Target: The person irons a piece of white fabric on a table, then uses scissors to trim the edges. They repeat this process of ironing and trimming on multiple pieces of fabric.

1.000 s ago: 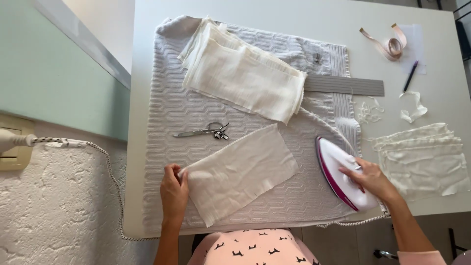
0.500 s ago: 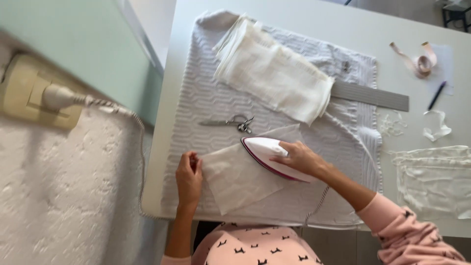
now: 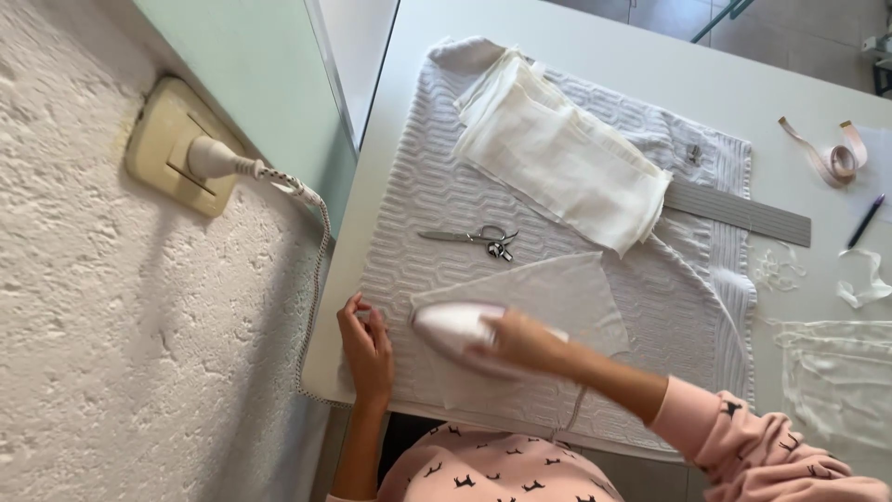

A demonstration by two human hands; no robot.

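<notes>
My right hand (image 3: 520, 342) grips a white and pink iron (image 3: 452, 328) that lies flat on a thin white fabric piece (image 3: 557, 293), its tip pointing left. My left hand (image 3: 367, 346) rests with fingers spread on the quilted white towel (image 3: 423, 200), just left of the fabric's edge and close to the iron's tip. The fabric lies on the towel near the table's front edge. Part of the iron is blurred and partly covered by my right hand.
Scissors (image 3: 474, 238) lie on the towel above the fabric. A folded white cloth stack (image 3: 562, 153) sits further back. A grey ruler (image 3: 739, 212), tape roll (image 3: 836, 158), pen (image 3: 866, 220) and sheer fabric (image 3: 836, 376) are at the right. The iron's cord (image 3: 311, 209) runs to a wall socket (image 3: 172, 149).
My right hand has carried the iron from the towel's right edge leftward across the fabric piece, toward my left hand. My left hand has stayed at the fabric's left edge.
</notes>
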